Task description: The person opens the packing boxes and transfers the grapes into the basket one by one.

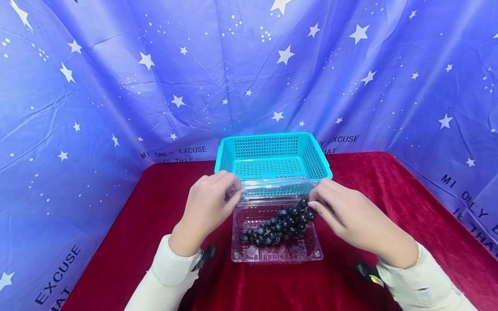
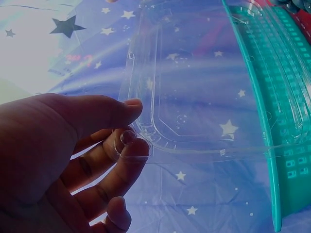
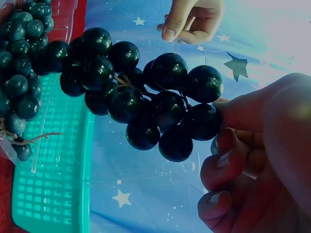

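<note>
Cream sleeves point(image 1: 165, 272) lead over the red worktop point(image 1: 163, 203) to two hands at an open clear box point(image 1: 278, 260).
The left hand point(image 1: 212, 196) pinches a corner of the raised lid point(image 1: 276, 185) between thumb and fingers, while the right hand point(image 1: 346, 214) grips the end of a dark grape bunch point(image 1: 282, 224); the bunch slopes down leftward into the box, most of it within the walls. To handle this well, the right hand probably wants a light hold near the stem, since a round grape could slip or pull off, and the left should keep the lid tipped back so its edge doesn't catch the fruit. Just behind sits a turquoise basket point(image 1: 267, 136), its slotted floor partly visible.
</note>
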`<state>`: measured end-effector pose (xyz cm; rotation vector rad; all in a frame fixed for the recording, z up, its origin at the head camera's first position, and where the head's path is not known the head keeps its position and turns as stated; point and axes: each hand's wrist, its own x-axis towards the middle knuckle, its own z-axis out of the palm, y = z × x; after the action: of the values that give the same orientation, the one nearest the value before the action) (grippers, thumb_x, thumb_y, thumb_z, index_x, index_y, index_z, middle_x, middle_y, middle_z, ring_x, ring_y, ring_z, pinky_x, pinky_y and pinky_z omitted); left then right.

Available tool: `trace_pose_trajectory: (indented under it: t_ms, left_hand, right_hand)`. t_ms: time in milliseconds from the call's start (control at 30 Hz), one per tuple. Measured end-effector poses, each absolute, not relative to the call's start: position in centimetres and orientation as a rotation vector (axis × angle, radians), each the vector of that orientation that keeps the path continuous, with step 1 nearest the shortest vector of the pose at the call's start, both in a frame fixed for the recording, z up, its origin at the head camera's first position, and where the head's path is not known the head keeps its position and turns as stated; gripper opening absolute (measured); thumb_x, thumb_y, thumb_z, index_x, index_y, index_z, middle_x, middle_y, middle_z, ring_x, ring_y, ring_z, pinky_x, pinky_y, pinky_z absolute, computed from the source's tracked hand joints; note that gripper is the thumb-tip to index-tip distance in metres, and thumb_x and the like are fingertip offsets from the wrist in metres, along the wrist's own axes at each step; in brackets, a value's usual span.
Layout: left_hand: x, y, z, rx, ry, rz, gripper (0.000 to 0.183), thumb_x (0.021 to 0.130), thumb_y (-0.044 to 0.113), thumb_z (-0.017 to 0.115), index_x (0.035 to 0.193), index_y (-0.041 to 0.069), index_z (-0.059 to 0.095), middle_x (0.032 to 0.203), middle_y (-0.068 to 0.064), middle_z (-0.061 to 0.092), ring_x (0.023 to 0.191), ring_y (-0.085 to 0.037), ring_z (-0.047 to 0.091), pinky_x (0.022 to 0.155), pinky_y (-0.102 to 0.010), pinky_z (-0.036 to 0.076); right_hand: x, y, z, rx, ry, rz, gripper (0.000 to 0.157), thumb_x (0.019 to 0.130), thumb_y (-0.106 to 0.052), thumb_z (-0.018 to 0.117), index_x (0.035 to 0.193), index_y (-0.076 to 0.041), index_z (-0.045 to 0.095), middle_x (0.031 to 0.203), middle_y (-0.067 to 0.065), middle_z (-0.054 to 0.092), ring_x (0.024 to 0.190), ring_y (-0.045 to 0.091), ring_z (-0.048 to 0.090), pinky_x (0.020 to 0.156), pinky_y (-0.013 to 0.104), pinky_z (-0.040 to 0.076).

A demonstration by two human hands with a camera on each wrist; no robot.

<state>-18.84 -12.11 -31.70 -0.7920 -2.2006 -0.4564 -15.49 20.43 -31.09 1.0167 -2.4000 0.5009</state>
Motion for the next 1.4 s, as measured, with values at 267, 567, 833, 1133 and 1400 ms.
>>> trace_pose_trajectory:
  t_ms: [267,567,833,1133,1400]
  left_hand:
    - [-18.8,-12.1,-31.7,-0.808,-2.214,-0.486,0.018,0.085,0.013,0.084,0.084,0.016,0.066,0.077,0.004,0.066,0.066,-0.012,0.062,0.059,-0.026,0.049]
    - [-19.0,-12.1,-31.6,-0.806,-2.212,-0.528,0.016,0.086,0.012,0.084,0.085,0.015,0.068,0.079,0.003,0.067,0.068,-0.014,0.067,0.06,-0.026,0.054]
    - [-18.9,-12.2,-31.5,-0.813,-2.162,-0.55,0.018,0.085,0.013,0.086,0.086,0.013,0.069,0.078,0.002,0.067,0.066,-0.016,0.063,0.059,-0.029,0.051]
    - [-19.0,-12.2,-31.6,-0.814,-2.141,-0.546,0.019,0.084,0.014,0.087,0.085,0.012,0.068,0.078,0.002,0.065,0.065,-0.015,0.061,0.058,-0.028,0.05]
    - [-19.1,-12.3,-31.6,-0.815,-2.151,-0.543,0.018,0.086,0.015,0.086,0.086,0.013,0.068,0.079,0.002,0.066,0.065,-0.014,0.061,0.059,-0.028,0.05]
  right_hand:
    - [-15.3,20.8,-30.7,1.021,-2.387,0.529,0.018,0.095,-0.011,0.073,0.103,-0.023,0.061,0.089,-0.019,0.048,0.071,-0.004,0.042,0.065,0.009,0.038]
    - [-15.5,21.6,-30.1,1.031,-2.328,0.536,0.023,0.092,-0.005,0.073,0.099,-0.022,0.059,0.088,-0.019,0.044,0.073,-0.004,0.04,0.068,0.009,0.037]
    - [-15.4,22.1,-29.4,1.001,-2.313,0.531,0.029,0.087,0.0,0.075,0.096,-0.022,0.059,0.087,-0.019,0.044,0.073,-0.005,0.038,0.067,0.01,0.035]
    - [-15.5,23.0,-28.9,0.977,-2.295,0.517,0.029,0.084,0.001,0.076,0.095,-0.021,0.061,0.09,-0.018,0.048,0.074,-0.005,0.04,0.067,0.011,0.037]
    - [-15.5,23.8,-28.5,0.932,-2.276,0.512,0.028,0.082,0.003,0.076,0.095,-0.017,0.062,0.089,-0.016,0.051,0.077,-0.004,0.041,0.068,0.016,0.038]
